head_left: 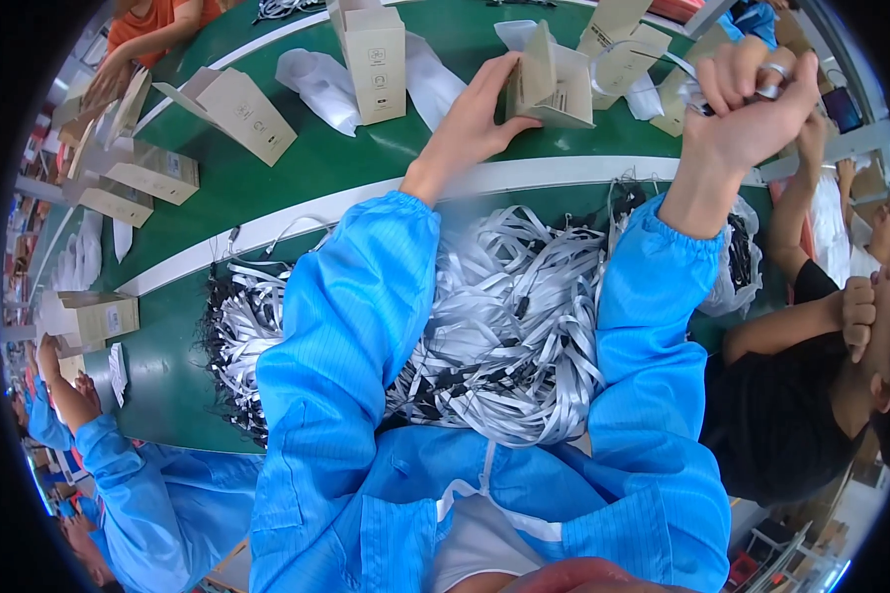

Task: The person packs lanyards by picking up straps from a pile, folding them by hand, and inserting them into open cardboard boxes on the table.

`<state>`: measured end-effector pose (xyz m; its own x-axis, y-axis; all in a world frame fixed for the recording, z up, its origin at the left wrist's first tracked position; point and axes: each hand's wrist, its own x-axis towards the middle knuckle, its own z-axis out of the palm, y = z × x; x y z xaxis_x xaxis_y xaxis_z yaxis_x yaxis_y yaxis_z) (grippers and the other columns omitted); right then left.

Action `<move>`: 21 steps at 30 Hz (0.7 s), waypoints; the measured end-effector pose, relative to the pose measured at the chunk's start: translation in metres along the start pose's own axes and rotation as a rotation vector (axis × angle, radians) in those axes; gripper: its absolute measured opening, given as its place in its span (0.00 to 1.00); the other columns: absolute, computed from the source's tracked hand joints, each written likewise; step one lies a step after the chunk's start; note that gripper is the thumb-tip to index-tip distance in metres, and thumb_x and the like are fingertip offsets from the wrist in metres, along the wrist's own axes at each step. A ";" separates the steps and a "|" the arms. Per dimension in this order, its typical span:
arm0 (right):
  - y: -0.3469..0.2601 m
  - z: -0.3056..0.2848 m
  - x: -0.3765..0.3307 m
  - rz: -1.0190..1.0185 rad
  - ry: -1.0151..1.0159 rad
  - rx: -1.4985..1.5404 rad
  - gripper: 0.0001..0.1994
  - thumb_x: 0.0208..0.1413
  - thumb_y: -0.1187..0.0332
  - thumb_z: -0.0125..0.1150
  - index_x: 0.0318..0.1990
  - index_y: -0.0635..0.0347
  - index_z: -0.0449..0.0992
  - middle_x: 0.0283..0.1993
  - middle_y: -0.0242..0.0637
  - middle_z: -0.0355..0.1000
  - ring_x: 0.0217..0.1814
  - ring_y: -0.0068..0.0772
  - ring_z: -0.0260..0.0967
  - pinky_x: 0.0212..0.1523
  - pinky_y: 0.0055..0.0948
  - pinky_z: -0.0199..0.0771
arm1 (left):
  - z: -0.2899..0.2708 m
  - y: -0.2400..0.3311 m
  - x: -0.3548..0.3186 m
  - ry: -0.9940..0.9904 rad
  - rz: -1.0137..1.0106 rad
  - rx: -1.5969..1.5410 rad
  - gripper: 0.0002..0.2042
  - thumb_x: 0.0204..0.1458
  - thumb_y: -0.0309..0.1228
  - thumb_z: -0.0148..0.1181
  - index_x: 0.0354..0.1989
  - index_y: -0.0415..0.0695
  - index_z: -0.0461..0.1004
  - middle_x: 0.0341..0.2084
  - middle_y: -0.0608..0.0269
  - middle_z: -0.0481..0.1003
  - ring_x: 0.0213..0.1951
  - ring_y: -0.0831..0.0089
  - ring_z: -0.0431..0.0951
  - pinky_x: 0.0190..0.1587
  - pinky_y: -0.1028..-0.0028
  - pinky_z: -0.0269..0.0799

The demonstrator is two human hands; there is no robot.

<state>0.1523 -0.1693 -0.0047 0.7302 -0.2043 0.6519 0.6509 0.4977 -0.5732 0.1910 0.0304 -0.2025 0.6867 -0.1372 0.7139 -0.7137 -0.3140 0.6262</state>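
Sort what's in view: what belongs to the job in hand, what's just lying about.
In the job, likely:
cardboard box at left hand
white strap in right hand
white strap pile

Lying about, seemingly:
white slip on left
clear bag on right

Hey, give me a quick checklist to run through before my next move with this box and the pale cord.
1. Box open at the top: ok, the cardboard box has its flaps raised.
2. Left hand at the box: ok, your left hand touches its side.
3. Cord in hand: ok, your right hand grips the pale cord.
4. Cord loop clear of the box edge: cannot tell, they overlap in view.
5. Box contents: cannot tell, its bottom is hidden.
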 end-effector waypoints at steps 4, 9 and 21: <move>0.031 -0.002 -0.006 0.146 -0.313 0.086 0.19 0.69 0.56 0.55 0.25 0.53 0.67 0.17 0.29 0.60 0.13 0.19 0.50 0.14 0.21 0.47 | 0.007 0.011 -0.004 -0.012 0.027 -0.029 0.42 0.46 0.32 0.78 0.69 0.40 0.59 0.59 0.50 0.69 0.60 0.53 0.73 0.62 0.62 0.73; 0.095 0.006 -0.015 0.038 -0.613 0.082 0.26 0.71 0.53 0.52 0.22 0.61 0.70 0.16 0.35 0.63 0.15 0.26 0.59 0.19 0.26 0.56 | 0.004 0.010 -0.010 0.024 0.039 0.053 0.44 0.44 0.33 0.79 0.69 0.38 0.59 0.56 0.49 0.71 0.57 0.54 0.76 0.59 0.62 0.76; 0.040 0.012 -0.015 0.124 -0.507 -1.051 0.16 0.68 0.60 0.57 0.40 0.68 0.81 0.32 0.48 0.79 0.33 0.40 0.76 0.38 0.35 0.73 | 0.013 -0.010 -0.013 0.146 -0.147 -0.024 0.47 0.43 0.35 0.81 0.70 0.37 0.58 0.59 0.50 0.72 0.58 0.57 0.78 0.57 0.60 0.79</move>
<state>0.1648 -0.1364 -0.0309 0.7893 0.2739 0.5496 0.6051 -0.4992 -0.6202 0.1913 0.0231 -0.2223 0.7575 0.0462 0.6512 -0.6118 -0.2981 0.7327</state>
